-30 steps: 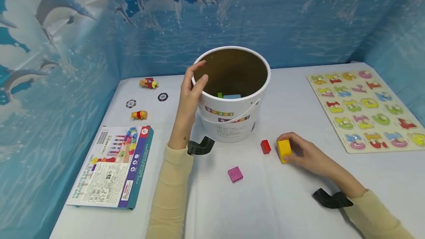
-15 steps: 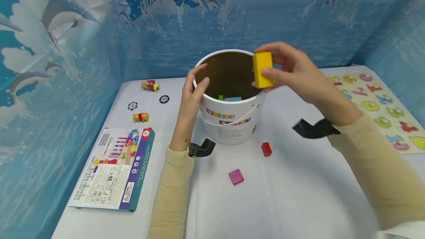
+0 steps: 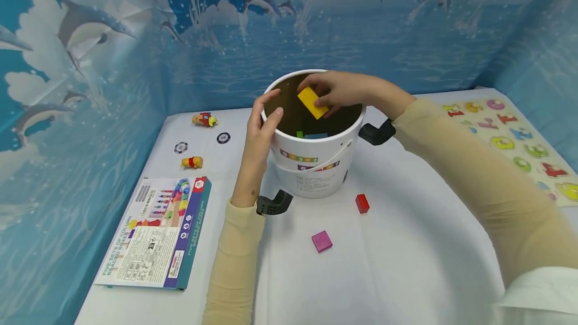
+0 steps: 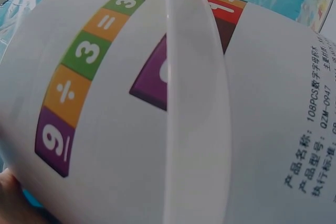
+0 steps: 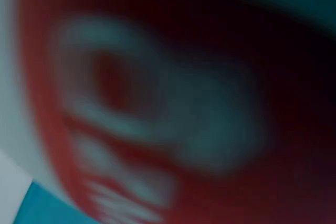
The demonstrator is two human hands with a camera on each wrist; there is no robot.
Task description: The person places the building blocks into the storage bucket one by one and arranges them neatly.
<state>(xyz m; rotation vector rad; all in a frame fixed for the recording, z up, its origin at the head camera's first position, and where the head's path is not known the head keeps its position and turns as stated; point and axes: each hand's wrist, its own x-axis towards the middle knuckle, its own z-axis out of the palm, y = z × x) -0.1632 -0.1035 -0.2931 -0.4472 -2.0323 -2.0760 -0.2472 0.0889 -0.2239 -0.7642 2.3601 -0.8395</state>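
A tall white bucket [image 3: 311, 187] with a brown inside stands upright at the middle of the table. My left hand [image 3: 261, 132] holds its left rim, thumb and forefinger hooked over the edge; in the left wrist view the bucket's printed wall [image 4: 121, 145] and handle [image 4: 197, 103] fill most of the picture. Over the mouth, my right hand [image 3: 336, 90] pinches a yellow rectangular block [image 3: 312, 103], tilted. Low inside the bucket show a light-blue block [image 3: 316, 136] and a bit of a green one [image 3: 300, 134]. The right wrist view is a dark blur with a red print [image 5: 42, 103].
On the table lie a small red block [image 3: 362, 203] and a flat magenta block [image 3: 322, 241]. At left are a boxed toy set [image 3: 149, 234], two round chips [image 3: 223, 138] and two small figures [image 3: 191, 162]. A puzzle board [image 3: 524, 149] lies right, partly behind the right sleeve.
My right hand has lifted the yellow block off the table beside the red block and carried it up and left over the bucket's mouth. My left hand stays on the rim.
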